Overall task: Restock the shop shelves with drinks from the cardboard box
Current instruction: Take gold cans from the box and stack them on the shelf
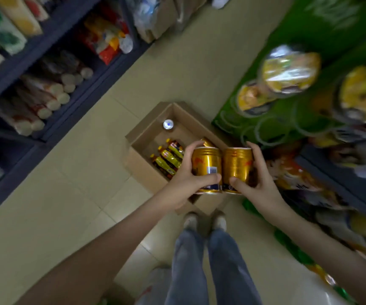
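An open cardboard box sits on the tiled floor just ahead of my feet. My left hand grips a gold drink can above the box's near right part. My right hand grips a second gold can right beside the first, the two cans touching. Inside the box lie three small bottles with yellow caps, a bottle with a white cap near the far corner, and a further gold can partly hidden behind my left hand.
Dark shelves with wrapped rolls and packets line the left. A green display rack with snack tubs and a shelf of bags stand on the right. A pale plastic bag lies behind my legs. The tiled aisle runs between them.
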